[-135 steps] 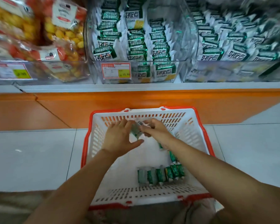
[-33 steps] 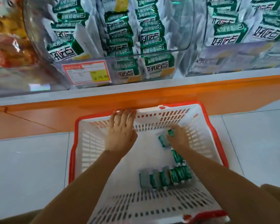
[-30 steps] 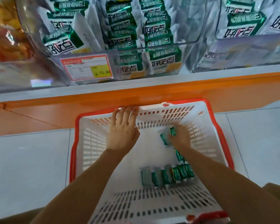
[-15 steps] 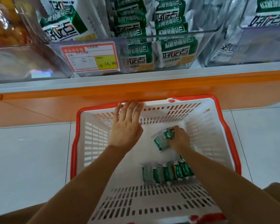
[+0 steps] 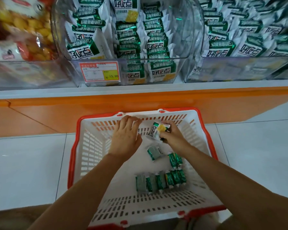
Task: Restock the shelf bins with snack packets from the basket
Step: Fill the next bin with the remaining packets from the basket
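A white basket with a red rim (image 5: 73, 156) stands on the floor below the shelf. My right hand (image 5: 172, 136) holds a green and white snack packet (image 5: 157, 130) lifted above the basket floor, near the far wall. My left hand (image 5: 125, 136) rests with straight fingers on the basket's far wall. One loose packet (image 5: 154, 152) and another (image 5: 175, 161) lie on the basket floor, and a row of several packets (image 5: 160, 180) lies nearer to me. The clear middle bin (image 5: 183, 30) on the shelf holds stacks of the same packets.
A price tag (image 5: 99, 71) is fixed to the middle bin's front. A bin of red and yellow snack bags (image 5: 22, 35) stands at the left, another bin of green packets (image 5: 249, 37) at the right. An orange shelf base (image 5: 56, 112) runs behind the basket; white floor tiles surround it.
My right hand has lifted a packet from the basket floor and turned its printed face up. The camera view has tilted up toward the bins. My left hand stays on the far wall.
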A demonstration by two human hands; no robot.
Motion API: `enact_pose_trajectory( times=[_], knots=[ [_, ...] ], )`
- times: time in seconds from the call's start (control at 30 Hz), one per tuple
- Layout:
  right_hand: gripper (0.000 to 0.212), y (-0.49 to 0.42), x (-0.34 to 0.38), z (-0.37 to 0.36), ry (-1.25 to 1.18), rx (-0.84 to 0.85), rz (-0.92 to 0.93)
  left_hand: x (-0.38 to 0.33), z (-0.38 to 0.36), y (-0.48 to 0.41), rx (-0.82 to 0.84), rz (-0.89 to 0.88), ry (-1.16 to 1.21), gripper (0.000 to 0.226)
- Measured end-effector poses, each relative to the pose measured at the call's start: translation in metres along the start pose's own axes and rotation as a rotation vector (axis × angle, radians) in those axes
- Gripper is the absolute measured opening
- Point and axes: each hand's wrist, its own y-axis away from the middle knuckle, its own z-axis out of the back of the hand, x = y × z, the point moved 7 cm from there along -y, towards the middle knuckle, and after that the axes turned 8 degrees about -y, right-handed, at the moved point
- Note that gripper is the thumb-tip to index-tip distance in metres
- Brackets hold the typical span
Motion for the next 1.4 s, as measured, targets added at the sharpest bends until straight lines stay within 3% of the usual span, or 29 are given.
enact_pose_trajectory(
  times=[0.13,0.23,0.33,0.43,0.57,0.7,0.8,1.03,1.17,1.4],
  knots=[
    [0.042,0.011,0.022,-0.018,-0.182,0.077,0.026,0.000,-0.004,0.003,0.147,0.175,0.225,0.050],
    [0.041,0.023,0.038,-0.027,-0.161,0.099,0.095,0.001,0.002,0.002,0.158,0.292,0.505,0.038],
    [0.040,0.038,0.061,-0.032,-0.057,0.136,0.172,0.003,0.026,0.000,0.121,0.283,0.558,0.037],
    [0.044,0.053,0.092,-0.039,0.079,0.205,0.299,0.010,0.060,-0.006,-0.018,0.162,0.446,0.034],
    [0.038,0.071,0.142,-0.057,0.235,0.262,0.464,0.018,0.117,-0.011,-0.331,-0.014,0.270,0.036],
    [0.031,0.091,0.198,-0.068,0.231,0.257,0.596,0.030,0.167,-0.007,-0.611,0.033,0.196,0.043],
    [0.030,0.105,0.243,-0.072,0.141,0.238,0.732,0.042,0.195,-0.011,-0.716,0.053,0.187,0.043],
    [0.033,0.102,0.323,-0.091,0.146,0.083,0.897,0.059,0.221,-0.041,-0.579,0.059,-0.038,0.059],
    [0.034,0.071,0.341,-0.094,0.305,-0.046,0.853,0.067,0.211,-0.048,-0.469,0.059,-0.072,0.062],
    [0.033,0.026,0.354,-0.094,0.394,-0.186,0.806,0.069,0.205,-0.051,-0.506,0.071,-0.062,0.062]
  ],
)
